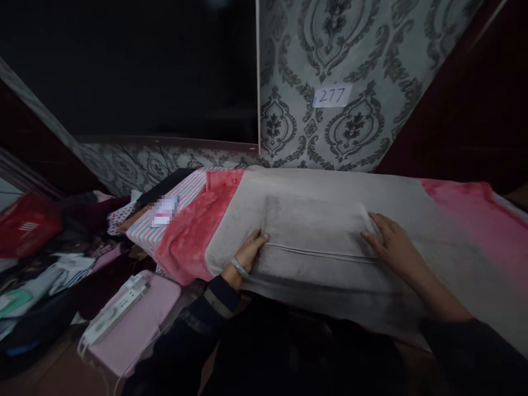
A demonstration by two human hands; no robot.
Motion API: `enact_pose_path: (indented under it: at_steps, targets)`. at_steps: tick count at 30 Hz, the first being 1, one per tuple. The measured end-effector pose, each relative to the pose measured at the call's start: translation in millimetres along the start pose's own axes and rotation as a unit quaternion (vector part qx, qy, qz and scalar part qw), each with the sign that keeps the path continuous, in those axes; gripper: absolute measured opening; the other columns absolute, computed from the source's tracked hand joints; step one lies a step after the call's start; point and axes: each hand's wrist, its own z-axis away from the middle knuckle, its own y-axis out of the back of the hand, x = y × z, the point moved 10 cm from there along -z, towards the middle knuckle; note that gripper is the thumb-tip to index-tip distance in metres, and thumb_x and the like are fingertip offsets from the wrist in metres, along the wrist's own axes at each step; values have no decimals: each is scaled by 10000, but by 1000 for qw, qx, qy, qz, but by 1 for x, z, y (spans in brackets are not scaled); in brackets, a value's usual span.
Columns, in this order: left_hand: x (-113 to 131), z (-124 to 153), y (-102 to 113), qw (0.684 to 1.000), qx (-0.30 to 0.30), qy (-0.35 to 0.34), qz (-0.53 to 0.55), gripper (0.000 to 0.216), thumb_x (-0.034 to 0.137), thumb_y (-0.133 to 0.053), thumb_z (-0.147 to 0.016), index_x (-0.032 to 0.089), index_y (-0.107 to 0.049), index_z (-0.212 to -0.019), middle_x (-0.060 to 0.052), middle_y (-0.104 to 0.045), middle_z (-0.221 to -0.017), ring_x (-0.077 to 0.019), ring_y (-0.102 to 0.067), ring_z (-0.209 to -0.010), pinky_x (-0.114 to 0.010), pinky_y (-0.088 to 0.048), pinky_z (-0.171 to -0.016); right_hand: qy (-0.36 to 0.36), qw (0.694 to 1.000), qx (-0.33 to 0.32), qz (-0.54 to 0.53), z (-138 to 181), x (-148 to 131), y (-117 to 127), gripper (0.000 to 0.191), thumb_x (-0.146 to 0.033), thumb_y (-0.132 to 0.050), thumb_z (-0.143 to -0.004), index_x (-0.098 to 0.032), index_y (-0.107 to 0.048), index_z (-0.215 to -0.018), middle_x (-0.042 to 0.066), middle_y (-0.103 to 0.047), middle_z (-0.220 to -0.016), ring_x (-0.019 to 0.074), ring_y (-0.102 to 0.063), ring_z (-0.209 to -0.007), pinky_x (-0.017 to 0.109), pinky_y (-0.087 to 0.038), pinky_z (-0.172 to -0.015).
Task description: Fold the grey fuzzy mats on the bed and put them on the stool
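Note:
A flat, see-through plastic zip bag lies over a grey blanket, with a double seal line running across its front part. My left hand pinches the bag's left edge between thumb and fingers, close to the seal line. On the opposite side, my right hand grips the right edge, thumb on top and fingers behind. Whether anything lies inside the bag is hard to tell, as only grey shows through it.
Left of the grey blanket lie red plush fabric, striped cloth and a paper slip. A power strip rests on a pink stool. Clothes pile up far left. A television hangs behind.

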Motion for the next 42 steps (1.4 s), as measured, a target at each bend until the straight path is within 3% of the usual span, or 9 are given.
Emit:
enact_pose_path:
  at_steps: [4,9,17,21,26,30,34,38,42]
  targets:
    - [15,5,5,980,63,-116,-152,688,405,-667,-819,159,-499,-1439,-98,-481,-1543,-268,-405,-1449,-420,-294,-1227,30,996,-18,88,-19,-39,-27,658,-554,-274,-1000,-168,-426,-1510,174,-397,-1560,364,-313,-1457,587,-356,-1117]
    - [18,10,-5,947,65,-184,-256,635,303,-593,-831,122,-509,-1434,-123,-564,-1464,-271,-510,-1367,-476,-337,-1202,18,985,-93,143,-3,-42,-79,633,-548,-230,-1017,-239,-397,-1544,116,-371,-1592,335,-326,-1458,578,-355,-1120]
    - [14,10,7,952,60,-173,-246,548,295,-602,-843,142,-556,-1368,-129,-626,-1378,-264,-578,-1283,-468,-436,-1129,23,982,-98,158,-2,-38,-79,628,-556,-221,-1026,-263,-382,-1557,95,-347,-1608,315,-298,-1475,559,-339,-1139]
    - [65,15,9,878,102,-258,-389,542,279,-562,-867,160,-532,-1395,-144,-558,-1434,-264,-531,-1329,-471,-421,-1143,-1,980,-125,157,-3,-41,-81,616,-533,-244,-1030,-263,-353,-1573,81,-301,-1631,308,-257,-1495,549,-305,-1167]
    - [107,-28,-59,794,-24,-267,-546,574,293,-441,-939,99,-434,-1479,-180,-439,-1553,-252,-363,-1474,-446,-296,-1226,-30,966,-217,137,-13,-37,-82,618,-530,-277,-1025,-274,-325,-1585,88,-259,-1645,317,-237,-1503,566,-318,-1157]
    - [103,-72,-99,717,-38,-174,-674,681,353,-485,-937,74,-335,-1539,-208,-286,-1630,-317,-228,-1527,-520,-239,-1228,-13,967,-225,118,-49,-63,-68,604,-517,-267,-1033,-259,-353,-1573,110,-284,-1633,325,-246,-1498,580,-339,-1136]
    - [75,-88,-102,660,2,-134,-739,708,434,-442,-960,74,-314,-1556,-217,-212,-1651,-346,-144,-1544,-582,-152,-1230,55,980,-150,117,-80,-122,-68,559,-437,-293,-1048,-251,-352,-1572,103,-253,-1645,315,-209,-1510,581,-281,-1162]
    - [44,-92,-92,653,10,-131,-746,689,473,-345,-983,119,-307,-1573,-208,-201,-1655,-368,-149,-1539,-622,-129,-1217,91,979,-154,96,-75,-151,-101,534,-400,-319,-1052,-234,-379,-1556,112,-287,-1631,313,-255,-1493,591,-253,-1166]
    - [39,-94,-90,652,8,-150,-743,703,480,-358,-971,119,-311,-1572,-222,-219,-1646,-387,-155,-1535,-649,-116,-1204,76,983,-149,73,-72,-130,-108,553,-455,-311,-1051,-245,-376,-1559,116,-301,-1624,314,-270,-1487,589,-247,-1168]
